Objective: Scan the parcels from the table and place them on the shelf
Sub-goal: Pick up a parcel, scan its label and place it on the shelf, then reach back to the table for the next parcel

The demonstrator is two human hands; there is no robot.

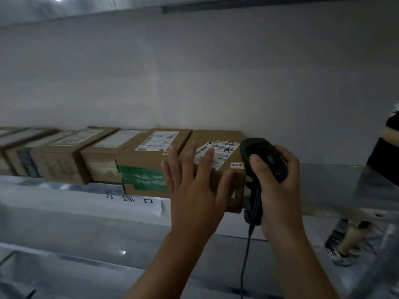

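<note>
A row of cardboard parcels stands on the metal shelf [328,180]. The rightmost parcel [222,139] carries a white label with handwriting. My left hand [192,188] lies against its front face with fingers straight and spread. To its left stands a parcel with green tape [142,167]. My right hand [278,184] grips a black corded barcode scanner [262,156] just right of the rightmost parcel, its cable hanging down.
Several more parcels [64,156] run left along the shelf against the white wall. A paper sign with handwriting [129,203] hangs on the shelf's front edge. Another person [386,152] stands at the far right. Bare shelf lies right of the parcels.
</note>
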